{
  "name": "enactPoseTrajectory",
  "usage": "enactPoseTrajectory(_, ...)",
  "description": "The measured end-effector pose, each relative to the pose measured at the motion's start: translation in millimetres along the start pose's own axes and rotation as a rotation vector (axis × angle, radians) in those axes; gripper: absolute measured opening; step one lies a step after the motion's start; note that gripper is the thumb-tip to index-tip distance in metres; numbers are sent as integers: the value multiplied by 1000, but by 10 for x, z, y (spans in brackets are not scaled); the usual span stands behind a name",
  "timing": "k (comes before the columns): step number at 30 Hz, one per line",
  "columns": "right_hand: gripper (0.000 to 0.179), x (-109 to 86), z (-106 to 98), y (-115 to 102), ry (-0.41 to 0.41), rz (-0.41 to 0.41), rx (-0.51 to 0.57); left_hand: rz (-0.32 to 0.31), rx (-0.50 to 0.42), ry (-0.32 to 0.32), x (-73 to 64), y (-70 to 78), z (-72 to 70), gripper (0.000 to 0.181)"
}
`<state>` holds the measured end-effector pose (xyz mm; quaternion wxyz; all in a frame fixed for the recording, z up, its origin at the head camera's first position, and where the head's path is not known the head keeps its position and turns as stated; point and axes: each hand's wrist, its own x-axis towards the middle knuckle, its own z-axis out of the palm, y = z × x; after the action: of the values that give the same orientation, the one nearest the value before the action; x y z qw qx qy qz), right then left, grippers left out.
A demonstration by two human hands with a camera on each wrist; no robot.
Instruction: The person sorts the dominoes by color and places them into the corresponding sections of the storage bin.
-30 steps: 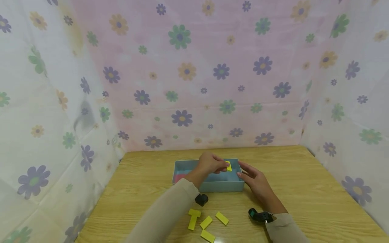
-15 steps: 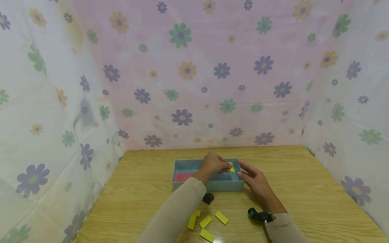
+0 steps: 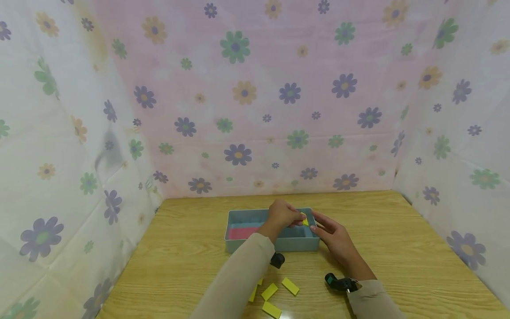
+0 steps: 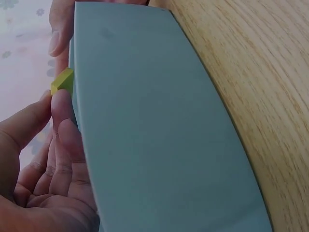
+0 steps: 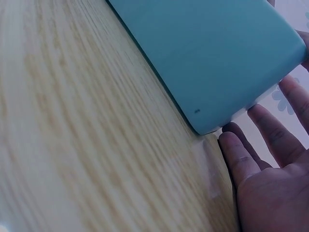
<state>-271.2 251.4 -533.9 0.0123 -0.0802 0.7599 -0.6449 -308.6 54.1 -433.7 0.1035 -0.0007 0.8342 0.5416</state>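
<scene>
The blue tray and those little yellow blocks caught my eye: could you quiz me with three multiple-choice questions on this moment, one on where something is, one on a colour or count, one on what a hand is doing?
1. Where is the yellow block that the left hand holds?
A. over the blue tray
B. on the table's right edge
C. on the right hand

2. What colour lies inside the tray's left part?
A. green
B. pink
C. black

3. How is the right hand?
A. clenched in a fist
B. gripping a block
C. fingers straight beside the tray's right end

Answers: 1 A, the head view shows the pinched block above the tray's right part. 2 B, a pink layer shows there. 3 C, its fingers lie extended by the tray corner and hold nothing.
</scene>
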Motion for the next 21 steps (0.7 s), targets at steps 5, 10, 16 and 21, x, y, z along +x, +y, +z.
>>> enactPoseTrajectory(5, 67, 5, 4, 12, -11, -4, 24, 9, -1, 0, 22, -45, 20, 11)
enactPoseTrajectory(10, 68, 7, 20, -7, -7, -4, 28, -1, 0, 9, 36, -62, 34, 12)
enactPoseTrajectory(16, 68, -4, 23, -28, -9, -8, 29, -19, -18, 5, 17, -46, 57, 10)
enactPoseTrajectory(21, 68, 1, 12, -12, -7, -14, 27, -20, -53, -3, 16, -40, 71, 8)
